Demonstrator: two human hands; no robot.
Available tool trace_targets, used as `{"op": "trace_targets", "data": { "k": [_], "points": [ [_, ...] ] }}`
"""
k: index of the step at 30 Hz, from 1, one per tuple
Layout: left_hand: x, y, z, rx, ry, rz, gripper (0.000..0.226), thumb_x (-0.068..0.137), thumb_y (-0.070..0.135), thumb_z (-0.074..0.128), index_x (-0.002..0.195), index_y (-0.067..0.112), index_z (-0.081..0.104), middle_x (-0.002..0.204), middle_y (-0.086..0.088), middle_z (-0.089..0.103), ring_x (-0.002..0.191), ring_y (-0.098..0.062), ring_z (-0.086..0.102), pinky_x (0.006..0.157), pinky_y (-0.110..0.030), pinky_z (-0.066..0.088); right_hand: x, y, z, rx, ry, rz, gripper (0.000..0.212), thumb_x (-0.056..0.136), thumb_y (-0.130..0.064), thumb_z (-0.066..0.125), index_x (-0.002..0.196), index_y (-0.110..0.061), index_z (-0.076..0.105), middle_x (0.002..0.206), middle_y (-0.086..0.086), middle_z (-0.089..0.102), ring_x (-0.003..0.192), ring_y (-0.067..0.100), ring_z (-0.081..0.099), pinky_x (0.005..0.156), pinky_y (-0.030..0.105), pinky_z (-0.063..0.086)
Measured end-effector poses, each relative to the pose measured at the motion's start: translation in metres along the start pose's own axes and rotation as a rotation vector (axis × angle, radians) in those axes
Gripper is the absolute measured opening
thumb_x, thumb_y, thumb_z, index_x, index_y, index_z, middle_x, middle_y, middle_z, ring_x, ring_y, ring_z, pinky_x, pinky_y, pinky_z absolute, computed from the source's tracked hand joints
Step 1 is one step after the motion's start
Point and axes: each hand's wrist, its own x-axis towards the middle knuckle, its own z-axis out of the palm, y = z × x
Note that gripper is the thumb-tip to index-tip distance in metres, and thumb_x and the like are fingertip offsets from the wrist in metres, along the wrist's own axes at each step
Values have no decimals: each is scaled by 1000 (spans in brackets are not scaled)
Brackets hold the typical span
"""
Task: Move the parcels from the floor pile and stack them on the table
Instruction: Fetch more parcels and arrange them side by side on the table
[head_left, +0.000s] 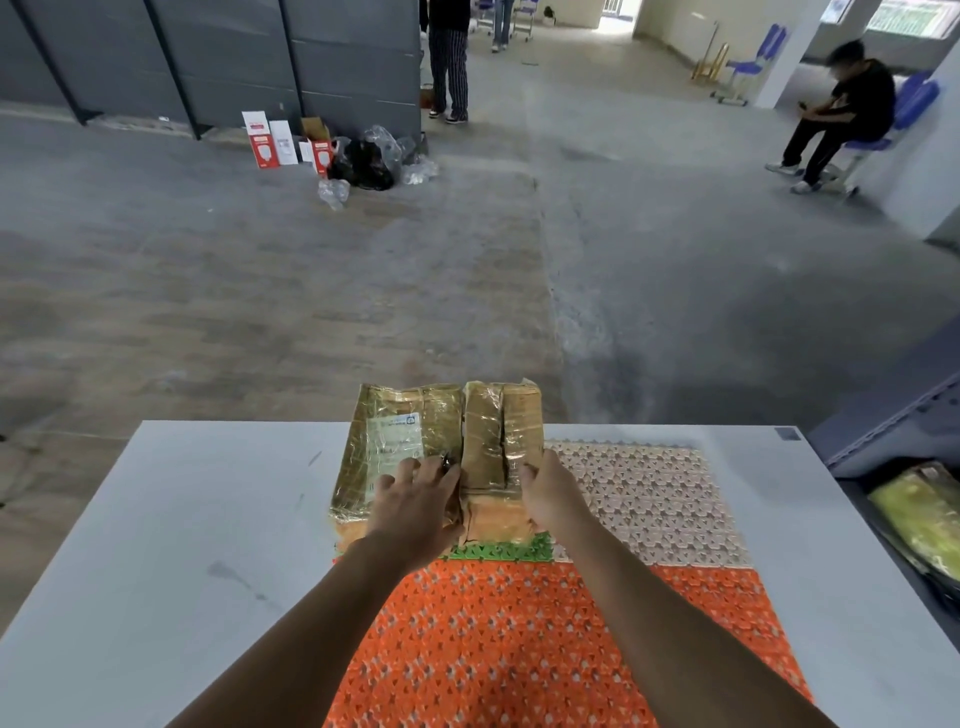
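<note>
White table (182, 519) fills the lower frame, carrying an orange mat (519, 649). At centre frame, two taped brown parcels lie side by side near its far edge: the left hand (415, 506) rests flat-fingered on the labelled parcel (400, 441), and the right hand (550, 493) curls round the narrow parcel (493, 436).
</note>
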Motion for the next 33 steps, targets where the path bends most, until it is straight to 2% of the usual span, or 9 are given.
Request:
{"op": "trace_targets", "data": {
  "k": [2, 7, 10, 13, 15, 17, 24, 29, 33],
  "points": [
    [1, -1, 0, -9, -6, 5, 72, 86, 59, 51, 147, 29, 26, 148, -1, 31, 132, -27, 32, 103, -44, 34, 1, -3, 0, -3, 1, -5, 35, 104, -26, 39, 133, -6, 37, 81, 3, 54, 54, 9, 49, 43, 17, 42],
    [1, -4, 0, -4, -16, 13, 74, 87, 61, 50, 148, 29, 24, 149, -2, 30, 133, -28, 31, 102, -45, 34, 1, -7, -5, -34, -33, 37, 38, 104, -24, 40, 137, -5, 35, 83, 5, 55, 65, 14, 57, 64, 31, 58],
    [0, -3, 1, -5, -9, 17, 77, 88, 62, 48, 151, 28, 18, 149, -3, 30, 132, -28, 31, 102, -45, 34, -1, -10, -6, -62, -4, 48, 29, 104, -19, 40, 129, -4, 42, 86, 5, 55, 64, 13, 56, 58, 29, 55],
    [0, -4, 2, -9, -2, 27, 85, 86, 63, 49, 153, 31, 6, 149, -3, 30, 132, -29, 32, 101, -45, 35, -2, -7, -6, -75, -19, 75, 33, 103, -17, 41, 133, -3, 38, 89, 5, 54, 61, 10, 52, 44, 19, 41],
    [0, -4, 3, 7, -5, 41, 89, 84, 64, 51, 152, 34, 2, 147, -5, 32, 130, -30, 33, 100, -45, 35, -4, -7, -6, -73, -46, 77, 39, 103, -18, 42, 138, -4, 32, 92, 7, 56, 63, 13, 58, 45, 20, 47],
    [1, -2, 3, 20, -5, 39, 87, 85, 63, 52, 152, 34, 4, 145, -7, 33, 128, -31, 34, 99, -45, 35, -5, -6, -3, -71, -50, 63, 37, 104, -20, 41, 136, -5, 33, 89, 8, 57, 68, 17, 61, 56, 27, 57],
    [-1, -5, 7, -5, 70, 51, 81, 88, 60, 48, 152, 30, 9, 145, -6, 36, 126, -29, 38, 99, -45, 36, -3, -3, 8, -66, 37, 20, 31, 104, -25, 40, 128, -5, 39, 80, 3, 53, 56, 10, 49, 45, 19, 38],
    [-2, -14, 19, -9, 69, 43, 96, 79, 62, 61, 152, 37, 4, 157, -6, 17, 144, -37, 13, 113, -63, 9, -3, 2, 9, -39, 45, -51, 31, 105, -28, 38, 125, -5, 42, 79, 3, 53, 57, 14, 49, 48, 24, 46],
    [1, -20, 30, -9, 39, 2, 88, 89, 52, 56, 152, 35, -4, 162, -6, 0, 147, -38, -2, 115, -64, 2, -4, 8, 6, -26, 25, -61, 31, 105, -31, 37, 124, -7, 45, 80, 5, 54, 63, 18, 55, 62, 39, 57]
  ]
}}
